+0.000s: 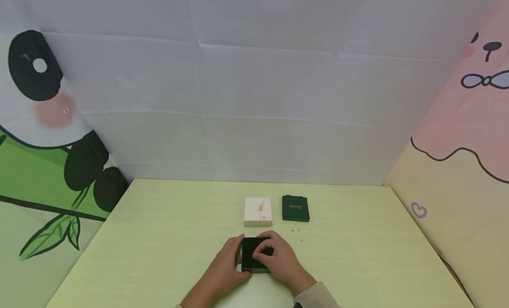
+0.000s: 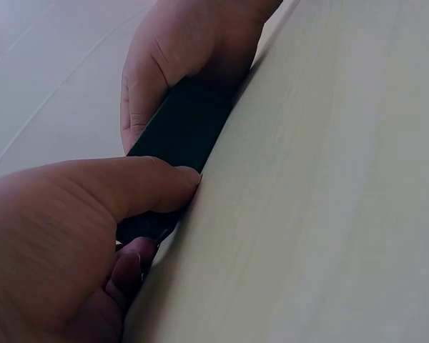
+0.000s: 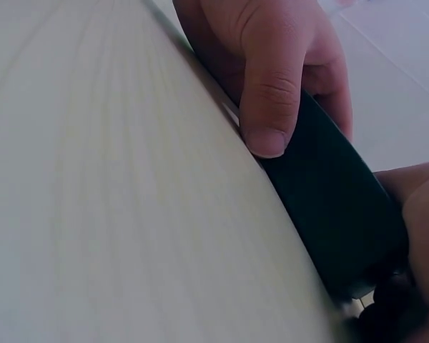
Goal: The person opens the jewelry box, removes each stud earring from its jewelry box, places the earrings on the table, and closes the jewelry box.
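Note:
A dark green square box with a black inner pad sits open on the table. My left hand grips its left side, thumb along the front wall and fingers behind. In the left wrist view that thumb presses the box's green wall. From the right, my right hand bends over the box, thumb and index fingertips close together at the black pad. I cannot tell whether something small is between them. Several other right fingers lie at the far right side of the box.
Behind the box lies a white box with a pink flower print. To its right is a dark green lid with gold lettering. Tiny stud-like pieces rest on the table in front of the lid. A white cloth backdrop rises behind the table.

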A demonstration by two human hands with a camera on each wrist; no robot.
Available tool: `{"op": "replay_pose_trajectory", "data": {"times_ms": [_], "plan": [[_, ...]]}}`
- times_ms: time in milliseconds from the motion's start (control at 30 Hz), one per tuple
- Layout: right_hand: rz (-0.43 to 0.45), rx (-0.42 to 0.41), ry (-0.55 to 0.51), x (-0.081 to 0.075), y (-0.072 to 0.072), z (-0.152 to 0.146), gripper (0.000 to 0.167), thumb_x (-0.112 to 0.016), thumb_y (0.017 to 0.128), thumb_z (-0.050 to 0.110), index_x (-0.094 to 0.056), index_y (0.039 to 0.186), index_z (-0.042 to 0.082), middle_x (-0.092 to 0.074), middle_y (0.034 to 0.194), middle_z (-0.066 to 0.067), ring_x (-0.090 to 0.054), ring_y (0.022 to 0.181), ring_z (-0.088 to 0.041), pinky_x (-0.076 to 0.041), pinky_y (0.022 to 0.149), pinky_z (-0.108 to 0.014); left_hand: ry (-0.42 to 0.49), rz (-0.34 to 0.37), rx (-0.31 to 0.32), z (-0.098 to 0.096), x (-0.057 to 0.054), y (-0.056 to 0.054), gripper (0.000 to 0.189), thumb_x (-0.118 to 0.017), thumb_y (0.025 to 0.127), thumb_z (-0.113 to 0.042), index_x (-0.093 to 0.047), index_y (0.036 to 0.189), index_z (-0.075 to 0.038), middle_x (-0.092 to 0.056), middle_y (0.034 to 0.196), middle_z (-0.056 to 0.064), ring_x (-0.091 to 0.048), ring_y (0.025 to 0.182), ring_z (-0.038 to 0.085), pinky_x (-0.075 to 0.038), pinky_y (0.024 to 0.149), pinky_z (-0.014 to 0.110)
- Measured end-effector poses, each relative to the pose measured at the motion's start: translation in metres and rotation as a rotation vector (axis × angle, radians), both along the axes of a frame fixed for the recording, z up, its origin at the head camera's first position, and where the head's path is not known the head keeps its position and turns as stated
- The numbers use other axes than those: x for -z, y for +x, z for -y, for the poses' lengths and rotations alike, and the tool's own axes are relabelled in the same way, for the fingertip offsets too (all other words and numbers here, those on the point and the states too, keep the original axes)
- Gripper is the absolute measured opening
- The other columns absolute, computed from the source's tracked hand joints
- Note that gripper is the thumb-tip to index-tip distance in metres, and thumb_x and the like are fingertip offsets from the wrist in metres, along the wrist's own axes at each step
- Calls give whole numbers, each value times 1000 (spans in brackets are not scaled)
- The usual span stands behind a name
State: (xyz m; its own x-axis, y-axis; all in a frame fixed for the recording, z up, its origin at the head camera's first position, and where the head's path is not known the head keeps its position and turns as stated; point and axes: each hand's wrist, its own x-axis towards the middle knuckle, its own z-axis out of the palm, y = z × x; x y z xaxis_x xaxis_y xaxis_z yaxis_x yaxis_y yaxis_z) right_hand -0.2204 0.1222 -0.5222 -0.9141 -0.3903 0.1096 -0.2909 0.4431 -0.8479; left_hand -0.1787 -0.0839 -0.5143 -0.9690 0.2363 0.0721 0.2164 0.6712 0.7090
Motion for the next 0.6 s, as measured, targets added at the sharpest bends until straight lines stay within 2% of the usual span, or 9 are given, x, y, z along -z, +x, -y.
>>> {"op": "replay_pose_trajectory", "data": {"times_ms": [200, 300, 400, 500, 600], "plan": [[13, -9, -29, -1, -2, -3, 15, -81, 90, 29, -73, 77, 30, -61, 126, 10, -58, 119, -23, -46, 101, -49, 1, 10, -1, 0, 0, 1, 93, -86, 75, -19, -41, 152, 4, -50, 114, -2, -50, 89, 8, -44, 77, 26], [10, -13, -43, -3, -2, -6, 15, -81, 90, 27, -73, 78, 29, -61, 125, 9, -58, 116, -21, -47, 98, -43, 4, 16, 2, -1, -1, 1, 93, -87, 75, -19, -41, 152, 4, -50, 113, -2, -50, 89, 8, -43, 76, 26], [3, -11, -43, -4, -2, -9, 14, -80, 91, 26, -73, 79, 29, -61, 125, 8, -60, 99, -16, -49, 88, -34, 6, 21, 0, -1, -1, 2, 92, -87, 75, -19, -41, 152, 4, -49, 110, -3, -50, 89, 8, -43, 76, 27], [-4, -11, -57, -5, -3, -12, 13, -79, 92, 25, -74, 81, 27, -62, 124, 5, -56, 80, -11, -47, 75, -28, 8, 28, -2, -1, -1, 1, 93, -87, 75, -20, -40, 152, 4, -49, 109, -3, -50, 89, 8, -43, 76, 26], [-14, -9, -78, -6, -5, -15, 11, -79, 92, 23, -75, 82, 26, -64, 123, 1, -53, 73, -10, -47, 69, -27, 9, 31, -5, -1, -2, 1, 94, -87, 75, -20, -40, 152, 4, -49, 108, -2, -50, 88, 8, -44, 75, 26]]}}
